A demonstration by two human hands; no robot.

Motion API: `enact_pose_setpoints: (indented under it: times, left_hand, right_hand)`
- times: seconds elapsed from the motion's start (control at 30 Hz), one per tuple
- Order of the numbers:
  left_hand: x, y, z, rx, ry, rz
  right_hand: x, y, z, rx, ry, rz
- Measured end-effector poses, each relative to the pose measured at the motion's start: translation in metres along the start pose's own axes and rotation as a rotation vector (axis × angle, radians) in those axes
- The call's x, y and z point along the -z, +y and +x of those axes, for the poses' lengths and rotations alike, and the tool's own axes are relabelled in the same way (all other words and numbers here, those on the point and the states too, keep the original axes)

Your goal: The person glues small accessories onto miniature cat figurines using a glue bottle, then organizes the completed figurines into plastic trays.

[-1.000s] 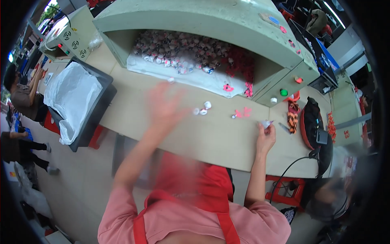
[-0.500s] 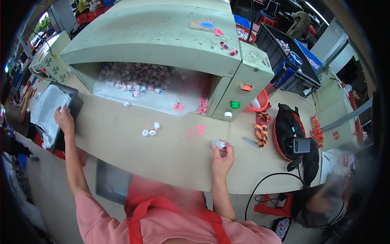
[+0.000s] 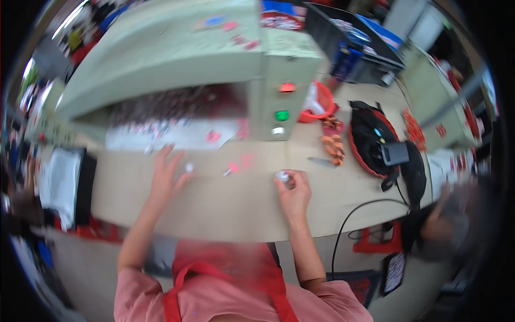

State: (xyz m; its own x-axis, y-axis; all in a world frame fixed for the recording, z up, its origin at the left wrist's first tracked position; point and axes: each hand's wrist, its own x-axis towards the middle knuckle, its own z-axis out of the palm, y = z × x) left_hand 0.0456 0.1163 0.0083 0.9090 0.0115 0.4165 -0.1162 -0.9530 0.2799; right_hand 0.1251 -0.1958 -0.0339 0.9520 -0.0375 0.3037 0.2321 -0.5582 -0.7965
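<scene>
My right hand [image 3: 295, 194] is closed in a pinch on a small white round piece [image 3: 282, 176] above the table [image 3: 225, 214]. My left hand [image 3: 164, 174] reaches over the table with fingers spread and nothing held. Close to its fingertips lies another small white piece [image 3: 189, 167]. Between the hands are a small white-and-pink piece [image 3: 227, 172] and some flat pink pieces [image 3: 244, 160]. Beyond them, a pale green housing [image 3: 171, 59] has a wide opening with many blurred small white round pieces [image 3: 155, 127] on a white sheet [image 3: 120, 140].
A black tray [image 3: 86, 182] with white sheeting stands at the left. The housing's side panel carries a red button [image 3: 287, 87] and a green button [image 3: 281, 115]. To the right are an orange-and-black wrapped handle [image 3: 333, 149] with a metal blade, a red basket [image 3: 325, 99], a black bag [image 3: 367, 137] and a cable [image 3: 343, 231].
My left hand has left the white sheeting in the tray and come right, over the table. My right hand still pinches a white piece. The view has turned and is blurred.
</scene>
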Motion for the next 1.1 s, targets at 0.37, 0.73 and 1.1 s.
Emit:
enact_pose_setpoints:
  times: [0.37, 0.73, 1.1]
  left_hand:
    - [0.001, 0.052, -0.081, 0.539, 0.102, 0.009]
    - [-0.024, 0.044, -0.074, 0.616, 0.17, 0.045]
    - [-0.014, 0.047, -0.091, 0.617, 0.202, 0.04]
  right_hand:
    - [0.138, -0.088, 0.154, 0.365, 0.211, -0.004]
    - [-0.001, -0.052, 0.457, -0.234, -0.273, 0.787]
    - [-0.077, 0.065, 0.566, -0.6, -0.651, 0.79]
